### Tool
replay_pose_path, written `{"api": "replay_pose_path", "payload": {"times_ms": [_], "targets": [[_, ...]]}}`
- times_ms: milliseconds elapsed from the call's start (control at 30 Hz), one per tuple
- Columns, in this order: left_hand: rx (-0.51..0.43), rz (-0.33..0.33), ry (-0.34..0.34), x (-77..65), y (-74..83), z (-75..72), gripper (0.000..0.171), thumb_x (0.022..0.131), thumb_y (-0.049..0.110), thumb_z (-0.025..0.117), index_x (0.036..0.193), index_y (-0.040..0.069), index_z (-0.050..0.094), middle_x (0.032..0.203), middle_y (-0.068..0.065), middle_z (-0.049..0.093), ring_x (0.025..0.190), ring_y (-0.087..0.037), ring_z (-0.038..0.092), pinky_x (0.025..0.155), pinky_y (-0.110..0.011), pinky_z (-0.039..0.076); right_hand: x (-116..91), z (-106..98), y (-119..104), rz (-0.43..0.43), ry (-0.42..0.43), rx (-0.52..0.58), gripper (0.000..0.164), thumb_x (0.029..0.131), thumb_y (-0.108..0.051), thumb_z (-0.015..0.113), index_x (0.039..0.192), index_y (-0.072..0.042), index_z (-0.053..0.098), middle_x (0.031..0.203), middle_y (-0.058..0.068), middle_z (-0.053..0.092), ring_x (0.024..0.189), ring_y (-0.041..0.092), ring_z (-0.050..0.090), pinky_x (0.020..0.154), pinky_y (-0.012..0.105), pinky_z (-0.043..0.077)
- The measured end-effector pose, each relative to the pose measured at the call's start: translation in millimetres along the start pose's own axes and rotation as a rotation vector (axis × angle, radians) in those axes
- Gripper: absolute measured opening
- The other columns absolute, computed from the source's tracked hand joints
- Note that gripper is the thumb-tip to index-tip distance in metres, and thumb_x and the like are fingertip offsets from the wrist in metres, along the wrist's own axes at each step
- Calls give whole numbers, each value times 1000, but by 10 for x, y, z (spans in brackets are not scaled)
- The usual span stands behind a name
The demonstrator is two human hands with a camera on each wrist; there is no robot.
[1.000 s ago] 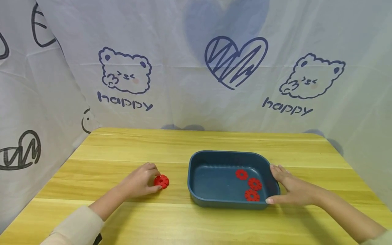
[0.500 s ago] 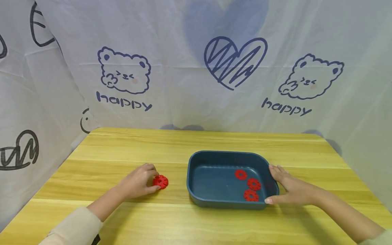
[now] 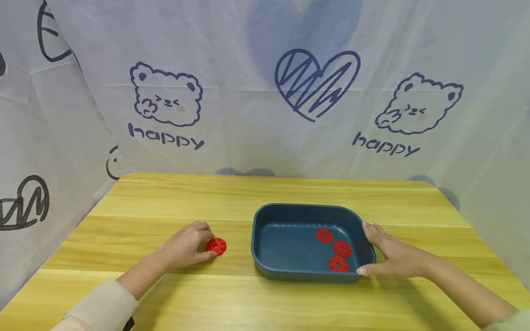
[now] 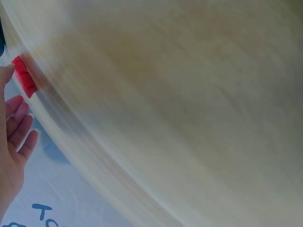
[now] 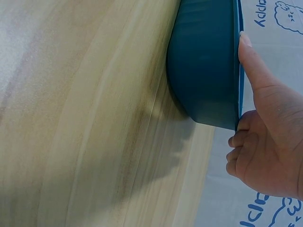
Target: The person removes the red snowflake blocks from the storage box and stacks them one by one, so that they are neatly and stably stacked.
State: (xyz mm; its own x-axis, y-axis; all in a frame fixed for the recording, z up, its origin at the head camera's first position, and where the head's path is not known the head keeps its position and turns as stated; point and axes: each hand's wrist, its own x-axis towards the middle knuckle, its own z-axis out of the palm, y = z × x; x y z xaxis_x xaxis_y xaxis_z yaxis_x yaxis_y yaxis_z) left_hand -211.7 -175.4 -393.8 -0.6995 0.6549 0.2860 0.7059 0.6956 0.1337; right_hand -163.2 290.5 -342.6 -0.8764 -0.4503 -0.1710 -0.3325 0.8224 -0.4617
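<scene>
Cloth-screened table nook; home, office or studio, cannot tell which. Table [image 3: 207, 301] yellowish, wood-grain top, far corners rounded. Pale back cloth [image 3: 240, 124] hangs just behind the far edge, creased, loosely folded, printed in blue line: part-hatched heart [image 3: 317, 85] near the middle, left bear [image 3: 167, 99] and right bear [image 3: 418, 105] flanking it, "happy" lettered under each. Pale side cloth [image 3: 62, 138] runs along the left edge, dark scrawled shapes on it. Room beyond hidden by the fabric.

White cloth [image 3: 244, 149]: I read "happy" [image 3: 165, 136] left and right of centre, head view; also "T" [image 4: 41, 210], lower left, left-wrist view.
</scene>
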Motion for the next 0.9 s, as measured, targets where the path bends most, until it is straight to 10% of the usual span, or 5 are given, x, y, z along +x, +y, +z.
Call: {"api": "replay_pose_path", "payload": {"times_ms": [500,900], "targets": [[56,88,262,155,-3,-174,31,71,22,78,89,-1,69,86,-7,62,80,-19,57,70,-30,52,-9,6,2,2,4,-1,107,77,-48,70,142,14,12,148,35,9,134,57,5,102,70,13],[-48,58,301,464,283,-286,31,74,24,77,93,2,69,88,-7,63,85,-20,59,77,-33,53,-7,-7,-14,-1,-1,-8,107,76,-48,70,141,15,13,148,36,10,133,57,5,101,70,14]]}}
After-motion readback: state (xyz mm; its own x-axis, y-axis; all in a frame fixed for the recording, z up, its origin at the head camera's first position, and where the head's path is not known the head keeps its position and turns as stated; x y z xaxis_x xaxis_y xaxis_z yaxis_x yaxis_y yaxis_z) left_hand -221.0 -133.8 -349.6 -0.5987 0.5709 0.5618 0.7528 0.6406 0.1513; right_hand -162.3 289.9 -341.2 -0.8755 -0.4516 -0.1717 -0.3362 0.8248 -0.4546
